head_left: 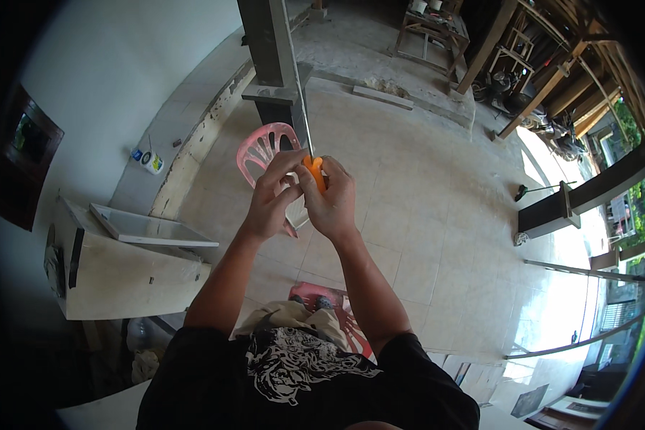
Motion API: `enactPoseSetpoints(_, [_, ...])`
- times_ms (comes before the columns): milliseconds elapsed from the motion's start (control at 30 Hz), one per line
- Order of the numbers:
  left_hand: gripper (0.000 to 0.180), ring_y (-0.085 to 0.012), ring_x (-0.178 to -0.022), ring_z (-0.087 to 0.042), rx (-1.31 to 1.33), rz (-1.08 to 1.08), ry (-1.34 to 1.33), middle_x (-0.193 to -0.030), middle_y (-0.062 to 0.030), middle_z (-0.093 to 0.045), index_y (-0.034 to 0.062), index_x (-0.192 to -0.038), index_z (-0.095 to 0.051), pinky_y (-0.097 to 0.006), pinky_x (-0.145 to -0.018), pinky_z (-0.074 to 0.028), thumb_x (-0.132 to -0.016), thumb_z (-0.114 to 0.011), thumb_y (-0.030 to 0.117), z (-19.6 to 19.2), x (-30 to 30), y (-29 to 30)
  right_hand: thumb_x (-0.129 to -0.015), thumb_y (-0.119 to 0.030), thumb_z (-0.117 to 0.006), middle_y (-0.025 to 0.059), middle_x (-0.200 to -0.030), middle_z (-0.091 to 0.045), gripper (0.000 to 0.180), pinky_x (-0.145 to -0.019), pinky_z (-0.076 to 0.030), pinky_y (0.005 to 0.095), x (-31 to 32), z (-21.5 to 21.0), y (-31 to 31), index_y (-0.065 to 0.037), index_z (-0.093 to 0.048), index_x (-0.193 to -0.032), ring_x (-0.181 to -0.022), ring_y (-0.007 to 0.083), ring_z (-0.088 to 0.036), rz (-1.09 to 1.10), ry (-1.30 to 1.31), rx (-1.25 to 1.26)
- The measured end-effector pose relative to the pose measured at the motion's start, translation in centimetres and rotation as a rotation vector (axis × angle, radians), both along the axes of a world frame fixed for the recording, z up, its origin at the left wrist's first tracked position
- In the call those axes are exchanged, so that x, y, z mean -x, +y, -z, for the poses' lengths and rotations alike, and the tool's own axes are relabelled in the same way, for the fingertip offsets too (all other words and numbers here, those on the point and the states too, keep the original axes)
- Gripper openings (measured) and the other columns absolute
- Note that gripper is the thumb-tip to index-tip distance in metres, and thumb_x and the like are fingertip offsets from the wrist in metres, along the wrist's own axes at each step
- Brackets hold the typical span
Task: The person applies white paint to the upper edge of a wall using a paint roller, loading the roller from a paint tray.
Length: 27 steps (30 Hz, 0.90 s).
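Nearest us: black shirt (193, 380), soft cloth, pale print. Just right of the pink chair (265, 133), our right hand (331, 201) pinches a smooth, stubby orange piece (314, 173) in its fingers; left hand (266, 197) curls close, its grip we cannot tell. Thin, stiff-looking strip (303, 100) rises beside it. Loose pinch could drop the piece. Slotted red plastic (312, 289), nearer us than the chair, seems our footing; leaning could tip it.

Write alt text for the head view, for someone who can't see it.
A person's right hand grips an orange object with a thin strip seeming to extend from it, the left hand close beside it. Beyond them is a pink plastic chair on a pale tiled floor; a pale boxy cabinet sits at the left.
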<state>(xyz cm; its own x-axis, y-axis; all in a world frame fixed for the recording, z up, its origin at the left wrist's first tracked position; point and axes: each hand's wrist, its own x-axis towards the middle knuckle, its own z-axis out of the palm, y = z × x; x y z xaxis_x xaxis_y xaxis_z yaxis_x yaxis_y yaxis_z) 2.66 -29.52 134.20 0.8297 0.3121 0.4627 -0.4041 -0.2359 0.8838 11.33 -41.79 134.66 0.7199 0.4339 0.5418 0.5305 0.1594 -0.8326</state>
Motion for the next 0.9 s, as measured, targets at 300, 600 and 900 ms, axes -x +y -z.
enactPoseSetpoints(300, [0.039, -0.0126, -0.104, -0.063, 0.066, -0.108, -0.059, -0.141, -0.0116, -0.057, -0.003, -0.142, -0.061, -0.027, -0.075, -0.056, -0.107, -0.051, 0.011, -12.2, 9.5, 11.8, -0.104, -0.011, -0.061, 0.004, -0.068, -0.062, 0.019, -0.048, -0.042, 0.0267, 8.0, -7.4, 15.4, 0.001, -0.063, -0.09, -0.054, 0.0064, -0.056, -0.166, 0.063, -0.008])
enactPoseSetpoints(600, [0.027, -0.0068, -0.081, -0.065, -0.11, -0.522, -0.109, -0.101, -0.0094, -0.077, -0.0028, -0.122, -0.071, -0.024, -0.07, -0.055, -0.109, -0.059, 0.017, -19.3, 19.5, 13.5, -0.099, -0.009, -0.061, 0.0069, -0.065, -0.058, 0.012, -0.051, -0.042, 0.0319, 19.6, -13.5, 20.9, 0.001, -0.062, -0.093, -0.054, 0.0139, -0.056, -0.423, 0.111, -0.273])
enactPoseSetpoints(900, [0.026, -0.0062, -0.075, -0.062, -0.469, -1.001, -0.188, -0.093, -0.0082, -0.076, -0.0042, -0.116, -0.075, -0.024, -0.066, -0.053, -0.106, -0.063, 0.016, -31.3, 31.0, 8.9, -0.108, -0.015, -0.053, 0.006, -0.063, -0.059, 0.02, -0.049, -0.041, 0.0308, 30.2, -26.2, 17.4, 0.004, -0.059, -0.103, -0.053, 0.0113, -0.055, -0.767, 0.025, -0.353])
